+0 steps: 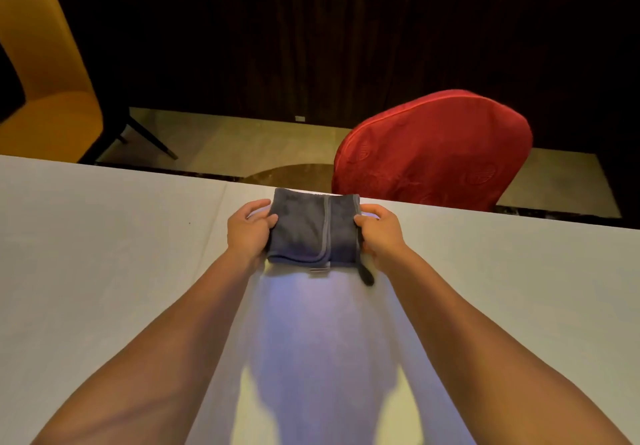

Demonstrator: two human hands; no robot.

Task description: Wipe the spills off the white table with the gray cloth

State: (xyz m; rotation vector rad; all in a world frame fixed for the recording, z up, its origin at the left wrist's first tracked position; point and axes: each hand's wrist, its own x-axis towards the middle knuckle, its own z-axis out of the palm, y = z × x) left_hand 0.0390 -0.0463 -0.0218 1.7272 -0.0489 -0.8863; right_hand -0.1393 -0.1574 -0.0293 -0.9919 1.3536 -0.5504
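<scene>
1. Fingers [268, 220] of the left hand [247, 233] and right hand [381, 235] curl closed on the gray cloth's [311, 233] side edges, probably squaring its fold.
2. Folded, it lies near the white table's [104, 254] far edge.
3. Beyond stand a red chair [436, 153] and a yellow chair [41, 63].

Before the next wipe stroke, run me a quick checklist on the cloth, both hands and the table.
1. Gray cloth folded and flat on the white table: ok.
2. Left hand gripping the cloth's left edge: ok.
3. Right hand gripping its right edge: ok.
4. Cloth clear of the far table edge: not ok, it lies right at it.
5. Spills located: cannot tell, none visible.
6. Red chair beyond the table, out of the way: ok.
</scene>
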